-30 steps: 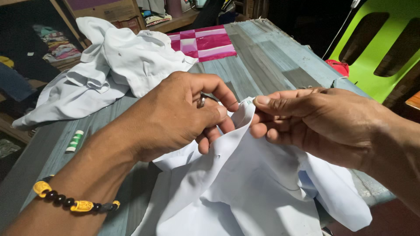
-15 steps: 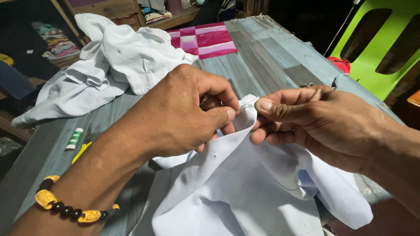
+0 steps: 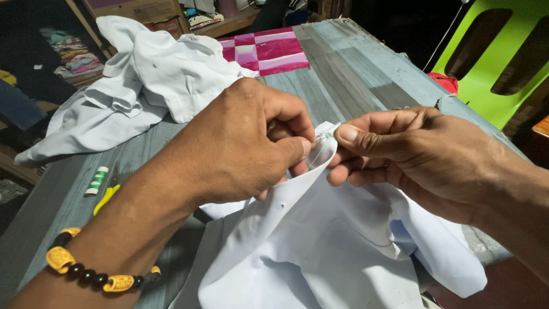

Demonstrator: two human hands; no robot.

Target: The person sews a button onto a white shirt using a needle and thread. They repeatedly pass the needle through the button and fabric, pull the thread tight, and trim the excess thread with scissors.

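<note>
while the left hand [image 3: 240, 143] pinches a needle, the right hand [image 3: 417, 154] grips the white garment's [image 3: 320, 240] edge beside it.

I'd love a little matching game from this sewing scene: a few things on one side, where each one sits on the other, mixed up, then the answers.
Things:
1. thread spool
2. pink checked cloth
3. bead bracelet
4. green chair

Places:
A. around the left wrist
B. beyond the table's right edge
C. at the far end of the table
D. on the table near its left edge, beside a yellow-handled tool

Pairs: 1-D, 2-C, 3-A, 4-B
</note>
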